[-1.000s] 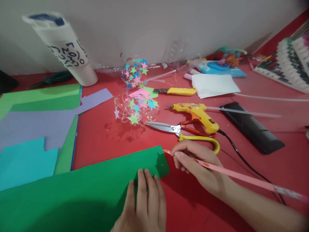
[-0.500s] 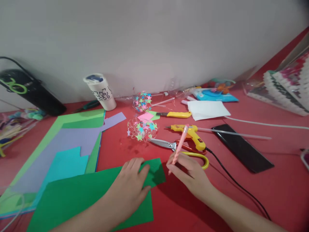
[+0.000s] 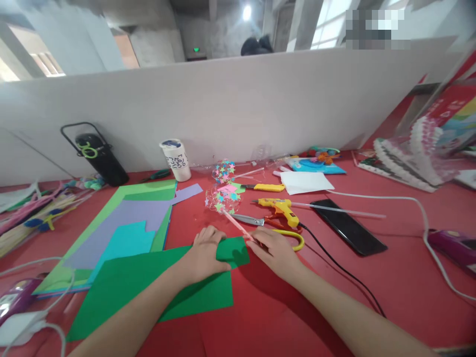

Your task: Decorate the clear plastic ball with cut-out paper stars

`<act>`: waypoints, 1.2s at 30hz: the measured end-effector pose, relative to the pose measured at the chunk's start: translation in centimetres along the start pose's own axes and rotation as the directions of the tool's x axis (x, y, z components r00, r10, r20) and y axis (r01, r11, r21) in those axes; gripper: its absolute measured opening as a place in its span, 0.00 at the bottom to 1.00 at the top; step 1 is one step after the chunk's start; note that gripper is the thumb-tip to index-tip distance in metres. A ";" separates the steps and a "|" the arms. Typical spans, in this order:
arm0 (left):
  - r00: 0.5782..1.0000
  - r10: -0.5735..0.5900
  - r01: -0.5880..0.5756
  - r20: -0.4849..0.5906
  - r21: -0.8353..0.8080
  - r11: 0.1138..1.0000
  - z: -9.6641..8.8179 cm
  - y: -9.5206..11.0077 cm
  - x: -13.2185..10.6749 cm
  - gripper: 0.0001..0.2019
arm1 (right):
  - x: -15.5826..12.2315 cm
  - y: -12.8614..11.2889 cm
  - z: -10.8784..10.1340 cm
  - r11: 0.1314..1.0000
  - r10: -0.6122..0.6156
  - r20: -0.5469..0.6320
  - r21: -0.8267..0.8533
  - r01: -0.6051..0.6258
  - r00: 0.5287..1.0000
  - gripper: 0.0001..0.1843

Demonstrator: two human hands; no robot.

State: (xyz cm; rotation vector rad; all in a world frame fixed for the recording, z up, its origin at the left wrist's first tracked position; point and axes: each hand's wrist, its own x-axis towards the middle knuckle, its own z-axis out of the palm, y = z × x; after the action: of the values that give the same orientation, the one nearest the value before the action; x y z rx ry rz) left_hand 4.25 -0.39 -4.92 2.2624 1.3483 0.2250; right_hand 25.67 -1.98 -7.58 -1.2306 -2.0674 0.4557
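My left hand (image 3: 204,253) lies flat with its fingers stretched over a small green paper piece (image 3: 238,252) and the large dark green sheet (image 3: 126,277) under it. My right hand (image 3: 273,246) is closed around a slim pink pencil (image 3: 238,224). The pencil slants up to the left, and the fingers hide its lower end near the small piece's right edge. Just beyond the right hand are scissors (image 3: 248,219) with a yellow-and-red handle. A yellow hot glue gun (image 3: 280,208) with a clear glue stick lies behind them.
Stacked coloured paper (image 3: 130,213) lies to the left. Star-covered clear balls (image 3: 223,200), a yellow utility knife (image 3: 266,187) and a white tumbler (image 3: 176,161) stand farther back. A black phone (image 3: 349,225) and cords lie to the right. A white partition (image 3: 223,109) closes the back.
The view has tilted up, showing the room beyond the partition. The pencil has swung from leaning right to leaning left, and my right hand has come closer to the small green piece.
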 end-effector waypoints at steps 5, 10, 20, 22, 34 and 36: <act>0.997 -0.039 0.036 -0.066 -0.055 0.998 0.8 -0.5 0.0 0.25 | 0.0 -0.2 0.1 0.992 0.021 0.025 -0.125 -0.017 0.999 0.16; 0.992 -0.016 -0.002 -0.122 -0.148 0.989 1.5 -1.1 0.2 0.22 | -0.2 -0.1 0.2 0.972 0.066 0.071 -0.228 -0.048 0.995 0.14; 0.995 0.062 -0.084 -0.076 -0.340 0.937 -0.4 -1.5 -0.3 0.04 | 0.2 -0.3 0.8 0.906 0.163 0.191 -0.419 -0.070 0.968 0.12; 0.995 0.080 -0.094 -0.053 -0.375 0.922 -0.8 -1.6 -0.2 0.04 | 0.7 -0.6 1.0 0.903 0.160 0.210 -0.427 -0.057 0.965 0.11; 0.999 0.033 -0.028 -0.001 -0.530 0.848 -2.5 -1.9 1.3 0.09 | 1.3 2.2 -3.6 0.770 0.289 0.101 -0.616 -0.168 0.952 0.11; 1.000 0.010 -0.003 0.011 -0.548 0.836 -2.5 -1.7 1.5 0.11 | 1.2 2.6 -3.6 0.765 0.298 0.109 -0.622 -0.168 0.948 0.12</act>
State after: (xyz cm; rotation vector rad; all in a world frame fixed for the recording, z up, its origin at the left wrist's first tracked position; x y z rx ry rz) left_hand 2.77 2.37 -3.75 1.7753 1.0889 0.5267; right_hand 29.50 0.21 -6.11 -1.9067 -2.3341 -0.0006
